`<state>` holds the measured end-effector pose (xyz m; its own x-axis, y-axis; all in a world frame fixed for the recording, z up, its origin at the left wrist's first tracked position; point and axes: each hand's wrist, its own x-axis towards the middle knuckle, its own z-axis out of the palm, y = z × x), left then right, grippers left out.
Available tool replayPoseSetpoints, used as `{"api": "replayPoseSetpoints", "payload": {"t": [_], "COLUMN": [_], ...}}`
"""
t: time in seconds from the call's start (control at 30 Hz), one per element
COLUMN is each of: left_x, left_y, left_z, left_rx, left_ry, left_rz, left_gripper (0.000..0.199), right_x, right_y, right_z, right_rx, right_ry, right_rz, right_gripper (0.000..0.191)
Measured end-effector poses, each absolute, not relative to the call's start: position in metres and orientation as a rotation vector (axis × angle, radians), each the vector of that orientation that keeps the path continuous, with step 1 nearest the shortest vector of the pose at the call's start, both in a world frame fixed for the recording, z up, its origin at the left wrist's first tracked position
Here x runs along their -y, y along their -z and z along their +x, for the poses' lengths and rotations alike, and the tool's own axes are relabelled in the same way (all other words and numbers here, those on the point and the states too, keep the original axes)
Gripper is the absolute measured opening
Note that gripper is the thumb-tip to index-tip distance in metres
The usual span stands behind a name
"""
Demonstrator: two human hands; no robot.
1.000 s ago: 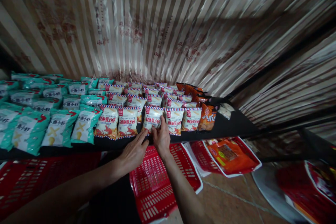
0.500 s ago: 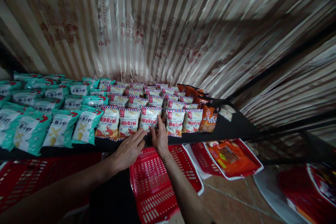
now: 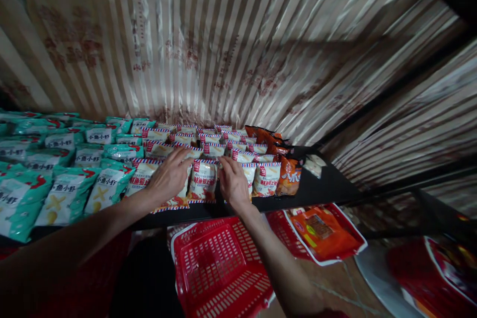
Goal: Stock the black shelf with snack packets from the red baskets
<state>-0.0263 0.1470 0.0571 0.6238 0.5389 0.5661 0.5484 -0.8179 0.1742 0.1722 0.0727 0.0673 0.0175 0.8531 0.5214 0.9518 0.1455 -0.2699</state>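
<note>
White snack bags with red lettering and striped edges stand in rows on the black shelf. My left hand lies over one front-row bag and hides most of it, its fingers stretched toward the upper right. Between my hands stands another white snack bag, upright and facing me. My right hand is at that bag's right side, fingers apart and slightly bent, partly covering the neighbouring bag. Whether the right fingertips press on either bag is hard to see.
Teal snack bags fill the shelf's left part. Orange bags and a small pale packet are at the right. Below the shelf are a red basket and a basket with an orange package. Striped fabric hangs behind.
My left hand has moved up and left from the shelf edge onto a front-row bag. My right hand has shifted to the right side of the middle bag. The view has shifted slightly.
</note>
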Motion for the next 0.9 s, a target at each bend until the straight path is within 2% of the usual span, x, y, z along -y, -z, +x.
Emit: {"api": "replayPoseSetpoints", "payload": {"t": [0.23, 0.4, 0.6, 0.9], "left_x": [-0.141, -0.123, -0.110, -0.093], "left_y": [-0.060, -0.066, -0.078, -0.081], "left_z": [-0.032, -0.030, -0.028, -0.020], "left_rx": [1.012, 1.030, 1.015, 1.024], "left_ry": [1.059, 0.981, 1.049, 0.851], "left_rz": [-2.779, -2.784, -2.750, -2.841], "left_gripper": [0.037, 0.036, 0.036, 0.037], "right_x": [-0.088, -0.069, -0.036, -0.015], "right_y": [-0.071, -0.076, -0.096, -0.062], "right_z": [0.174, 0.174, 0.178, 0.157], "right_rx": [1.813, 1.799, 1.758, 1.818], "right_ry": [0.173, 0.124, 0.070, -0.029], "right_rz": [-1.650, -1.621, -1.601, -1.645], "right_gripper": [0.035, 0.033, 0.031, 0.030]}}
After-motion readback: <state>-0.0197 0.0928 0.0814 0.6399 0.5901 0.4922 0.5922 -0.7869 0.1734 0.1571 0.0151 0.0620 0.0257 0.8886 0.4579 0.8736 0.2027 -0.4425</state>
